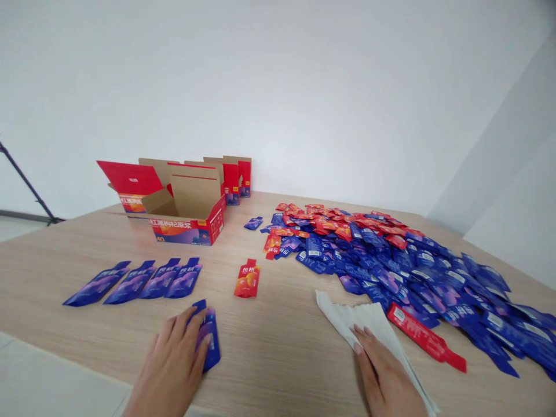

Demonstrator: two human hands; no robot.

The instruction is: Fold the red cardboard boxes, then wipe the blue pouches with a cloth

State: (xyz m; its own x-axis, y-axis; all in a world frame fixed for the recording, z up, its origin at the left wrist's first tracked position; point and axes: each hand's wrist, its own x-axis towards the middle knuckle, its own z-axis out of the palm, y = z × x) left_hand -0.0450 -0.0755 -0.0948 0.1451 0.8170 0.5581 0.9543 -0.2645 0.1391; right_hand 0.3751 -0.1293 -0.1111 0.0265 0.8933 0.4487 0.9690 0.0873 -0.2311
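Observation:
My left hand [174,359] is closed over a blue-purple spouted pouch [212,341] that lies on the table near the front edge; the fingers cover its left side. On the right, my right hand [384,373] has its fingers together on a white paper tissue [341,314], pressing it against the tabletop. Ahead of the left hand several blue pouches [150,281] lie slanted in a row. A single red-orange pouch [247,279] lies flat between the two hands, farther back. Close to the tissue's right edge is a red pouch [423,336], its spout pointing right.
A big loose pile of blue and red pouches [382,263] covers the right side of the wooden table [278,359]. Open cardboard boxes [186,229] stand at the back left, more boxes [244,176] behind them. A dark stand [30,182] is beyond the left edge.

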